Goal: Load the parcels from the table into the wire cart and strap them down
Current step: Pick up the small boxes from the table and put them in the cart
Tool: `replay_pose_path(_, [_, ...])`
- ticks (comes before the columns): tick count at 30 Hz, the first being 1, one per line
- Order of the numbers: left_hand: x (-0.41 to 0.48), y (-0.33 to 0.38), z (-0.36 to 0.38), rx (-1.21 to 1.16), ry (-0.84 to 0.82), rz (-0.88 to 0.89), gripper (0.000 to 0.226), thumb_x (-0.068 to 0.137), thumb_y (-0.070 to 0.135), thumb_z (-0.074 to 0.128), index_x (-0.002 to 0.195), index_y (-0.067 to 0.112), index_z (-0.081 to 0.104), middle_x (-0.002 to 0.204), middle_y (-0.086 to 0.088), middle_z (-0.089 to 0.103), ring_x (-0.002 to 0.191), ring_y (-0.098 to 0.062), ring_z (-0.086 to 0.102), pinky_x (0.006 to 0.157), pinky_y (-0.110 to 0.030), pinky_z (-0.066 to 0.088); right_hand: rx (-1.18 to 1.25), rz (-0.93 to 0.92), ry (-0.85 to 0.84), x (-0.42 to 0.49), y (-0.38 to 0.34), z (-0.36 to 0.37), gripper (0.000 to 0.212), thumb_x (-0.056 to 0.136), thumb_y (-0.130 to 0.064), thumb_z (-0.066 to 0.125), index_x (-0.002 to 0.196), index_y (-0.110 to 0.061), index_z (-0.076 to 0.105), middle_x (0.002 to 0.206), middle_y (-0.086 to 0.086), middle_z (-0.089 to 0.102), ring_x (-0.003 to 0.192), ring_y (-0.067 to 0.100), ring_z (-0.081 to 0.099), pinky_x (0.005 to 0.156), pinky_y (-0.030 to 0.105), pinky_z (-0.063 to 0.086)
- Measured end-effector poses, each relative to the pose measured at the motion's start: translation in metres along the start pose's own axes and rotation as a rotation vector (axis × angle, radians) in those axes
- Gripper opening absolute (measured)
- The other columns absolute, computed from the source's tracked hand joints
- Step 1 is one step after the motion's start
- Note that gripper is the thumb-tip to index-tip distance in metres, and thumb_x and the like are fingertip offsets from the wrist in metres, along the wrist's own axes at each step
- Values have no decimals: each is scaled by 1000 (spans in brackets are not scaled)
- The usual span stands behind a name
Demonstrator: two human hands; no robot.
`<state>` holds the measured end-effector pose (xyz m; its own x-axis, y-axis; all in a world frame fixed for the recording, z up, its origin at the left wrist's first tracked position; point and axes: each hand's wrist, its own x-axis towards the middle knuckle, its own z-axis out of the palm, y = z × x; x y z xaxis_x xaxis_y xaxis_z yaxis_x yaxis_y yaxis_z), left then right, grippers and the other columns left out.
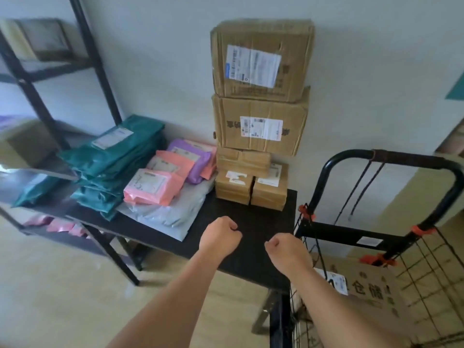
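On the black table (251, 229) stand two large cardboard boxes, the upper box (261, 59) on the lower box (259, 124), above three small boxes (248, 179). Left of them lie pink parcels (153, 187), a purple parcel (193, 159), a grey bag (173, 209) and a stack of teal bags (113, 162). The wire cart (426, 272) stands at the right with one cardboard box (369, 295) inside and a black strap (361, 187) hanging from its handle. My left hand (219, 237) and my right hand (283, 249) hover over the table's front, fingers curled, holding nothing.
A black metal shelf rack (35, 79) with boxes and bags stands at the left, close to the table. The wall is directly behind the box stack. Beige floor shows under and in front of the table.
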<state>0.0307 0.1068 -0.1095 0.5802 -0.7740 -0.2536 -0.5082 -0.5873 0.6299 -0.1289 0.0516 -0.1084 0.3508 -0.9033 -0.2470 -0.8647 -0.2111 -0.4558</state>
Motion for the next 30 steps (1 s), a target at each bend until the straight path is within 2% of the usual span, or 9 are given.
replay_pose_path(3, [10, -5, -40, -14, 4, 25, 27, 86, 29, 63, 113, 29, 63, 97, 11, 61, 74, -3, 54, 59, -22, 42, 34, -15, 21, -1, -44, -4, 23, 97, -40, 51, 95, -26, 68, 89, -7, 67, 86, 14, 63, 76, 33, 52])
replay_pose_path(7, [27, 1, -86, -47, 40, 83, 21, 87, 25, 62, 108, 25, 64, 94, 6, 64, 81, -10, 60, 73, -27, 49, 93, -36, 117, 2, -89, -26, 19, 97, -41, 51, 96, -29, 66, 87, -10, 64, 83, 12, 62, 73, 30, 51])
replay_pose_path(10, [43, 24, -118, -46, 57, 142, 23, 88, 19, 59, 109, 14, 67, 105, -4, 68, 95, -21, 65, 83, -34, 53, 89, -38, 182, 13, -107, -51, 18, 98, -38, 50, 95, -28, 65, 84, -10, 63, 81, 10, 62, 73, 29, 54])
replay_pose_path(14, [63, 60, -153, -72, 120, 207, 16, 89, 22, 56, 103, 19, 65, 91, 2, 66, 71, -10, 57, 56, -24, 43, 113, -26, 290, 36, -127, -85, 15, 98, -32, 51, 96, -25, 64, 89, -6, 65, 83, 12, 63, 78, 32, 56])
replay_pose_path(19, [96, 108, -194, -154, 242, 261, 28, 86, 23, 60, 114, 19, 58, 94, 8, 59, 70, -3, 52, 54, -19, 35, 148, 8, 426, 76, -151, -140, 15, 96, -26, 54, 85, -23, 65, 81, -5, 65, 74, 13, 63, 66, 30, 55])
replay_pose_path(22, [121, 138, -222, -218, 343, 281, 40, 85, 27, 62, 123, 20, 53, 118, 0, 58, 90, -15, 54, 70, -26, 39, 191, 2, 577, 102, -163, -185, 17, 94, -24, 53, 83, -25, 66, 77, -7, 65, 70, 12, 61, 59, 27, 50])
replay_pose_path(25, [147, 170, -249, -278, 464, 308, 58, 83, 25, 63, 137, 20, 44, 134, -3, 50, 104, -18, 53, 74, -30, 38, 228, -16, 782, 125, -173, -229, 17, 92, -23, 53, 84, -25, 68, 75, -12, 62, 65, 9, 55, 51, 21, 36])
replay_pose_path(27, [162, 193, -264, -299, 553, 306, 54, 85, 25, 58, 137, 20, 43, 136, -2, 49, 115, -22, 53, 79, -33, 40, 267, -42, 902, 141, -180, -254, 15, 91, -23, 53, 85, -25, 67, 78, -10, 61, 69, 14, 54, 53, 23, 38])
replay_pose_path(30, [183, 222, -274, -390, 642, 335, 47, 92, 38, 49, 134, 17, 44, 135, -3, 48, 122, -24, 47, 90, -39, 39, 335, -99, 1040, 166, -188, -279, 7, 91, -24, 53, 93, -24, 60, 96, -5, 61, 86, 19, 58, 69, 33, 49])
